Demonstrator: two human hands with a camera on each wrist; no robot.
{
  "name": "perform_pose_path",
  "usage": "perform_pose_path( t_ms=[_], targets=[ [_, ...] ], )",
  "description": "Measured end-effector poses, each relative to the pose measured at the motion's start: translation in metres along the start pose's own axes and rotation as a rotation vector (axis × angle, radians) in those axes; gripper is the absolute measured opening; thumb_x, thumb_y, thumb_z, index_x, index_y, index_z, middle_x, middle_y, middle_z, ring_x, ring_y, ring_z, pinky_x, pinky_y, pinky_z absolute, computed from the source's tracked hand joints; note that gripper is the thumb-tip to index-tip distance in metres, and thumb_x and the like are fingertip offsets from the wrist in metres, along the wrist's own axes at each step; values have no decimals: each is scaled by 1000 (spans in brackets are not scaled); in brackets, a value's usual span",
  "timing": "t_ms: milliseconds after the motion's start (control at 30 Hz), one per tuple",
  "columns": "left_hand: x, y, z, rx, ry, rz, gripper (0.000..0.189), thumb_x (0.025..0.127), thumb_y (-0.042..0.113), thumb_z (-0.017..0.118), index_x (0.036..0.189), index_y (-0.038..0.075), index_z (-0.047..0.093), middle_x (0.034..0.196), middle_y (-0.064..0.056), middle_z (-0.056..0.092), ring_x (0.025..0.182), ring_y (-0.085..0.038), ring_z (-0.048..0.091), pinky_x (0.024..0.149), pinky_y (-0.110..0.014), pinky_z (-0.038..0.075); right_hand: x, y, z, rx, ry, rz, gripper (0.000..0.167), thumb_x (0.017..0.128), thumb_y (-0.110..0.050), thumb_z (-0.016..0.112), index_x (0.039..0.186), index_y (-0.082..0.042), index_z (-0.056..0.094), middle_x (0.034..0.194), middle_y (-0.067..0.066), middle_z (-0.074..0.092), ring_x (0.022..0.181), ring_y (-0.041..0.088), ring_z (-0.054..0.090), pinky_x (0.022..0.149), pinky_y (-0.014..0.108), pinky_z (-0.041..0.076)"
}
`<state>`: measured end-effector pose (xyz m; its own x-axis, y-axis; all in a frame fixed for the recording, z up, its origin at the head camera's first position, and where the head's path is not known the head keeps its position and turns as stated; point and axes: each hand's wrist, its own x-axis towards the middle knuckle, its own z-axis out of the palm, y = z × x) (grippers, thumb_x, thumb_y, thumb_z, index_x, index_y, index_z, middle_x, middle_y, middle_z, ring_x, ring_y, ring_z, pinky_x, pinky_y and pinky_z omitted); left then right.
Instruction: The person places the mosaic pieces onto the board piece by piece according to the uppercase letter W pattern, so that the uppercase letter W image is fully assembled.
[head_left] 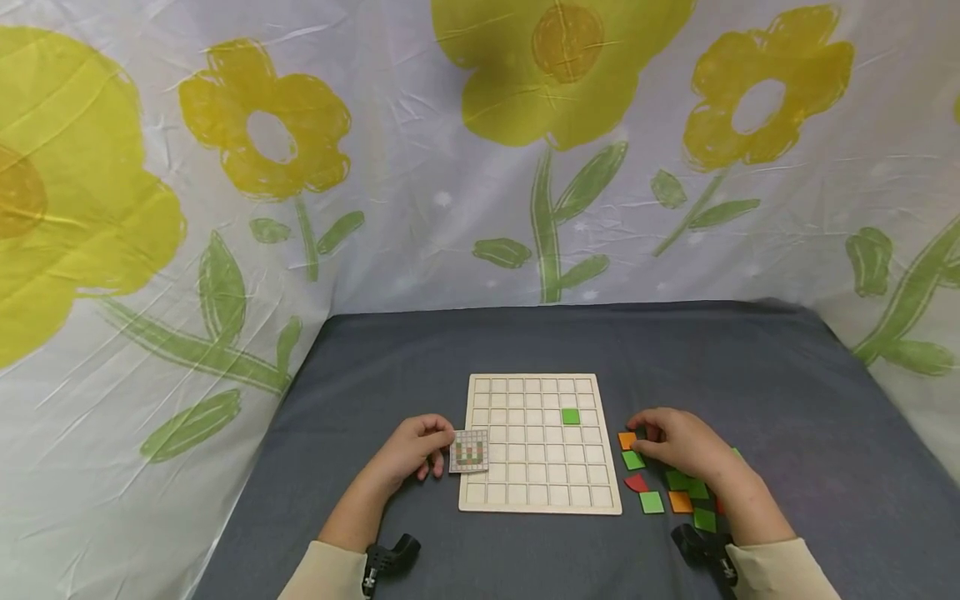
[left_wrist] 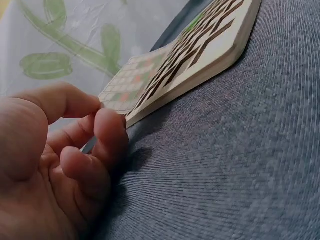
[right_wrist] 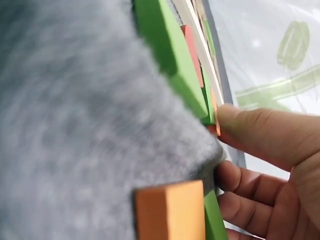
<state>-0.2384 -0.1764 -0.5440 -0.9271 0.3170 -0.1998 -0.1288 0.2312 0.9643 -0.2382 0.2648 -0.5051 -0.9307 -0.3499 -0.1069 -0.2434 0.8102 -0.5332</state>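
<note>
Head view: left fingers [head_left: 437,440] pinch card [head_left: 470,451] over board's edge [head_left: 463,495], right fingers [head_left: 654,451] orange tile [head_left: 625,439] just clear

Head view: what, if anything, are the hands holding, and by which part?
The left hand pinches the pattern card by its left edge. The right hand is at an orange square tile; hold unclear.

1 L hand [head_left: 418,446], 1 R hand [head_left: 681,439], 1 board [head_left: 537,495], 1 card [head_left: 469,439], 2 cams [head_left: 395,557], 2 orange tiles [head_left: 680,502] visible, 1 green tile [head_left: 571,416] on-board; loose greens [head_left: 652,502]/reds [head_left: 636,482] part-hidden, ct. is unclear.
</note>
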Motion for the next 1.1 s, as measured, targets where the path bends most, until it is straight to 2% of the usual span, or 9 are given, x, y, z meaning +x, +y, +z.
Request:
perform_pose_path(
  t_ms=[100, 200, 367, 500, 733, 967, 1100],
  targets=[
    [1, -1, -2, -33, -9, 4, 21, 103, 20, 63, 108, -1, 65, 82, -11, 62, 51, -15, 54, 42, -25, 39, 1, 1, 0, -7, -5, -5, 23, 93, -20, 76, 114, -10, 74, 75, -3, 52, 65, 16, 47, 62, 34, 39],
    [3, -1, -4, -100, -9, 21, 22, 103, 20, 63, 108, -1, 64, 72, -8, 59, 48, -12, 47, 43, -25, 35, -1, 3, 0, -35, 7, -13, 21, 94, -19, 75, 113, -11, 74, 74, -4, 51, 65, 15, 46, 63, 34, 38],
    [7, -5, -4, -216, 38, 67, 15, 104, 16, 62, 103, 1, 63, 66, -6, 54, 50, -11, 43, 45, -23, 35, -3, 4, 0, -62, 31, -22, 22, 94, -15, 74, 115, -10, 74, 74, -5, 51, 63, 14, 45, 62, 34, 38],
    [6, -7, -5, -262, 78, 107, 10, 102, 12, 63, 99, 2, 64, 64, -8, 55, 49, -12, 46, 44, -23, 36, -1, 1, -1, -56, 13, -31, 23, 93, -14, 74, 116, -11, 74, 75, -4, 51, 63, 15, 45, 60, 33, 38],
    [4, -8, -6, -295, 149, 152, 14, 101, 12, 65, 101, -3, 64, 65, -10, 58, 49, -13, 49, 43, -23, 37, 4, 0, 1, -100, 6, -42, 24, 91, -14, 76, 115, -10, 75, 77, -4, 52, 65, 14, 46, 60, 33, 39],
    [5, -9, -5, -262, 187, 119, 19, 102, 13, 65, 105, -6, 62, 65, -11, 57, 47, -13, 47, 44, -24, 38, 4, 2, 0, -99, 36, -53, 20, 88, -14, 78, 106, -5, 74, 78, -3, 53, 68, 15, 47, 64, 36, 42],
    [7, -9, -4, -259, 224, 102, 17, 102, 11, 64, 105, -6, 62, 65, -10, 55, 49, -13, 46, 45, -23, 38, 1, 1, -5, -67, 40, -29, 22, 88, -13, 77, 106, -2, 72, 81, -2, 56, 70, 16, 49, 65, 37, 44]
  ],
)
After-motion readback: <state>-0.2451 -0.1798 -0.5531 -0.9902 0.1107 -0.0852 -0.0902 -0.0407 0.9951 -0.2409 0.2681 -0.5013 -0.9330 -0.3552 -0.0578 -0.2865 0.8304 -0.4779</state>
